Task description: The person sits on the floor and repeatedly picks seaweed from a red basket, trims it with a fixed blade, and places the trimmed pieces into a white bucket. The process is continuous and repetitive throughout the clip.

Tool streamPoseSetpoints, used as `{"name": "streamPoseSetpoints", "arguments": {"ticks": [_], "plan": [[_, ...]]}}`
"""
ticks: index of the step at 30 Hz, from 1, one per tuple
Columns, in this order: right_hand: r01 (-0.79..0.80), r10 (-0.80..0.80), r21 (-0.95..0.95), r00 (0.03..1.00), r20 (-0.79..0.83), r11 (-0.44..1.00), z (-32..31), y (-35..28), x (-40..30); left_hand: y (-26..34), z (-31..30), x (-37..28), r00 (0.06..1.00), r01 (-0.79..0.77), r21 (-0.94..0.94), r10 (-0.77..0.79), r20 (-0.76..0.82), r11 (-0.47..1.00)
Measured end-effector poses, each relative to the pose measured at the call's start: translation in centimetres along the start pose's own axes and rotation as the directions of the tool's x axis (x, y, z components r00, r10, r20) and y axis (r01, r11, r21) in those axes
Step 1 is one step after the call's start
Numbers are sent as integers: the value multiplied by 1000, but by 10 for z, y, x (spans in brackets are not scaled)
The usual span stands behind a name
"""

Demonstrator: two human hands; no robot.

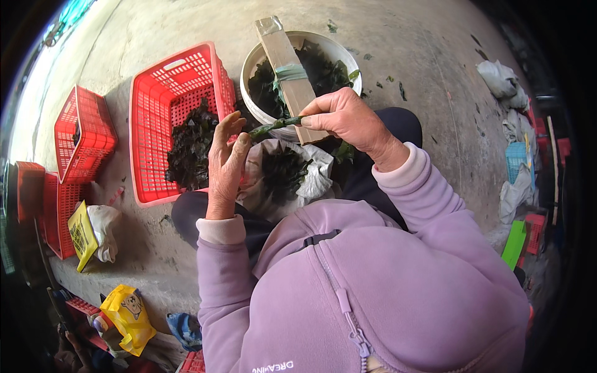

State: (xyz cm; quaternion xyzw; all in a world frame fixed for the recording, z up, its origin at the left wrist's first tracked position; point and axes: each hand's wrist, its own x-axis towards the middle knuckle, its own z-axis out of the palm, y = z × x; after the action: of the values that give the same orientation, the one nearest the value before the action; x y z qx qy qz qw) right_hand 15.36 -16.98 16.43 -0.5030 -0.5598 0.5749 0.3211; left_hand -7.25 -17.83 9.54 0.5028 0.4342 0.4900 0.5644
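Observation:
A narrow, rolled strip of dark green seaweed (277, 125) stretches between my two hands. My right hand (354, 119) pinches its right end between thumb and fingers, over a wooden board (287, 53). At the other end, my left hand (226, 158) has the strip between thumb and curled fingers. The board lies across a white bucket (336, 49) of dark seaweed (322, 65), with a green band tied round it. Below the strip, a white woven sack (319, 170) holds more seaweed (282, 172). Left of my left hand, a red plastic basket (151, 140) contains a dark seaweed heap (191, 144).
More red baskets (86, 135) stand at the left, near a yellow sign (83, 235) and a white bag (103, 228). A yellow bag (128, 317) lies lower left. Seaweed scraps (402, 91) dot the concrete floor (419, 60). White sacks (503, 84) line the right side.

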Motion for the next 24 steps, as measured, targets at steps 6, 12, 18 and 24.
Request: {"name": "streamPoseSetpoints", "arguments": {"ticks": [6, 12, 18, 24], "plan": [[95, -86, -70, 988, 129, 993, -13, -11, 16, 18, 29, 31, 954, -135, 81, 107, 278, 988], [9, 2, -159, 998, 66, 987, -50, 6, 52, -10, 24, 66, 995, -11, 27, 8, 104, 1000], [135, -164, -220, 980, -117, 966, -63, 54, 118, -50, 9, 135, 997, -66, 269, 72, -14, 961], [-64, -87, -340, 908, -409, 938, -61, 102, 160, -103, 29, 169, 980, -7, 955, 194, -53, 297]]}}
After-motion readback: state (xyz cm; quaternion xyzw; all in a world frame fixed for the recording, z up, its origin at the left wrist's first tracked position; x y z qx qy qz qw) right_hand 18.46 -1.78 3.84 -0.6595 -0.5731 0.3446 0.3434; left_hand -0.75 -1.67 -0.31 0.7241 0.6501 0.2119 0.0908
